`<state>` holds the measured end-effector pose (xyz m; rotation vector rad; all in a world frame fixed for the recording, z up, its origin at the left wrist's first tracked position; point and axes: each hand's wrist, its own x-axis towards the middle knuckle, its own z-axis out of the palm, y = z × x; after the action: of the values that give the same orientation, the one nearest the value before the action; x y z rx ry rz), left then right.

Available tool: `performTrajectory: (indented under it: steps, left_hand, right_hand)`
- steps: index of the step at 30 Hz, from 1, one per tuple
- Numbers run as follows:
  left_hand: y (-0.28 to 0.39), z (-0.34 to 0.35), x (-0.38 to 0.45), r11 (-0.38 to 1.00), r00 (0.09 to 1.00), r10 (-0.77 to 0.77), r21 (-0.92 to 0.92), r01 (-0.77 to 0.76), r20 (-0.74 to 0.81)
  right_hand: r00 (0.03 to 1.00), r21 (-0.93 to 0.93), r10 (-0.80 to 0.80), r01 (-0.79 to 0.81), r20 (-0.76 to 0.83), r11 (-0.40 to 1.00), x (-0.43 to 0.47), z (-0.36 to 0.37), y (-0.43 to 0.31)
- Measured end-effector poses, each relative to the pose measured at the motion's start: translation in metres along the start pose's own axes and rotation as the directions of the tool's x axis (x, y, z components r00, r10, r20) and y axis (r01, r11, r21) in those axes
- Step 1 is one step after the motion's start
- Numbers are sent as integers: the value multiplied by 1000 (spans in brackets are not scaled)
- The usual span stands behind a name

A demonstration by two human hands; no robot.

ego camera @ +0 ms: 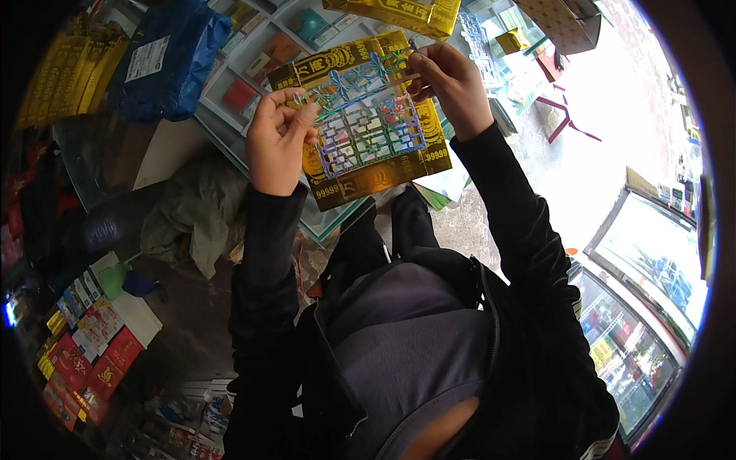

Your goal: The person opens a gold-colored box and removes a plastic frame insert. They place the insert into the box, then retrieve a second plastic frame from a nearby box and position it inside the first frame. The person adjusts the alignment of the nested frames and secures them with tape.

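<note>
Between my two hands hangs a shiny, multicoloured openwork sheet (368, 129) with a lattice pattern and bow shapes along its upper part. My left hand (282, 138) pinches its upper left corner between thumb and fingers. The upper right corner is gripped by my right hand (448, 86). Through and around the sheet shows a gold printed cardboard frame (374, 184) with an open middle, resting on the glass-topped display case (328, 221). Whether the sheet touches the frame, I cannot tell.
Gold printed packages (397, 14) lie beyond my hands. A blue wrapped parcel (172, 63) is at the upper left beside stacked gold packs (63, 80). A crumpled grey-green bag (195, 213) sits left of my sleeve. Red boxes (109, 368) are at the lower left, a glass-fronted cabinet (627, 345) at the right.
</note>
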<state>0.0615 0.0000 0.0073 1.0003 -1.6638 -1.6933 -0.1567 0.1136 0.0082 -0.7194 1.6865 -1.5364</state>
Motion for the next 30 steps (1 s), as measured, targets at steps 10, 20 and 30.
performTrajectory:
  steps: [10, 20, 30]
  left_hand:
    - [-40, -9, 23, 877, 975, 112, 481, -6, -192]
    - [-44, -8, 35, 787, 952, 199, 617, -15, -230]
    - [-49, -4, 39, 729, 920, 311, 681, -68, -241]
  right_hand:
    - [1000, -616, 10, 8, 27, 788, 24, -7, 34]
    - [996, -728, 55, -90, -71, 680, 26, 0, 33]
    - [988, -783, 22, -133, -151, 608, 21, 11, 29]
